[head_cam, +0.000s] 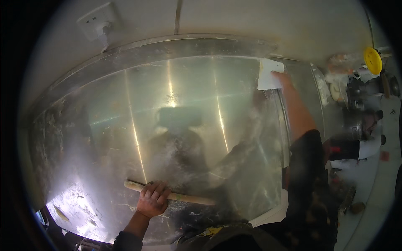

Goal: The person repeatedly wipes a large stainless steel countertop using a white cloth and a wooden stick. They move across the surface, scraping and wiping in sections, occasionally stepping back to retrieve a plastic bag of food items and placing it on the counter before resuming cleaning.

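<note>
My left hand (pixel 154 199) is wrapped over a wooden rolling pin (pixel 190 199) lying near the front edge of a stainless steel worktop (pixel 188 88). The pin's left end sticks out past my fingers. My right arm stretches to the far right corner of the worktop. There my right hand (pixel 281 79) grips a white plastic dough scraper (pixel 266 75) by its right side. A small hole shows near the scraper's top corner. Whitish smears, like flour, mark the steel around the pin.
A raised metal ledge (pixel 169 47) runs along the back wall. A plug sits in a wall socket (pixel 97 23) at upper left. At right are plastic bags (pixel 337 81), a yellow round object (pixel 372 61) and a person (pixel 348 149). Bright light strikes the front left corner.
</note>
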Tool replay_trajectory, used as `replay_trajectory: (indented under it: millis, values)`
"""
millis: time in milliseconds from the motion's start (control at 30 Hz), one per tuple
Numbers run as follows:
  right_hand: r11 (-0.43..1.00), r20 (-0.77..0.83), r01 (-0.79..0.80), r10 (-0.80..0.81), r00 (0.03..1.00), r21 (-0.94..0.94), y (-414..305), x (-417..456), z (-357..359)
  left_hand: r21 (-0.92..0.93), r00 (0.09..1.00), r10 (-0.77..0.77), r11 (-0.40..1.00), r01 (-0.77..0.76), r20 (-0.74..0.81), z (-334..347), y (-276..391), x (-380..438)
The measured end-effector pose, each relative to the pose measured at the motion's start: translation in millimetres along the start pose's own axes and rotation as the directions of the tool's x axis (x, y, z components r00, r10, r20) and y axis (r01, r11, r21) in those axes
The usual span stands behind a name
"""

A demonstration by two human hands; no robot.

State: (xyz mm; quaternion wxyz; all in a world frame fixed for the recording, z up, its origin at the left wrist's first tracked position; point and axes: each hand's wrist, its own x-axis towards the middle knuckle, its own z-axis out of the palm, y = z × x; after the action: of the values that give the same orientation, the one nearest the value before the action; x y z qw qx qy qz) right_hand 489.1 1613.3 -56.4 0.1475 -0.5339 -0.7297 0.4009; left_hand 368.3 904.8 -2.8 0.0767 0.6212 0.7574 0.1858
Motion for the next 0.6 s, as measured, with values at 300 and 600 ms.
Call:
replay_trajectory:
  millis: [300,600]
  values:
    - [0.958,0.291,-0.052,-0.034,0.956,0.284,-52,-59,25,-0.038,1.000,-0.001,0.999,0.001,-0.006,-3,3,0]
    - [0.950,0.354,0.129,-0.229,0.907,0.283,-161,-145,211,-0.018,0.999,0.021,1.000,-0.021,-0.030,-1,5,3]
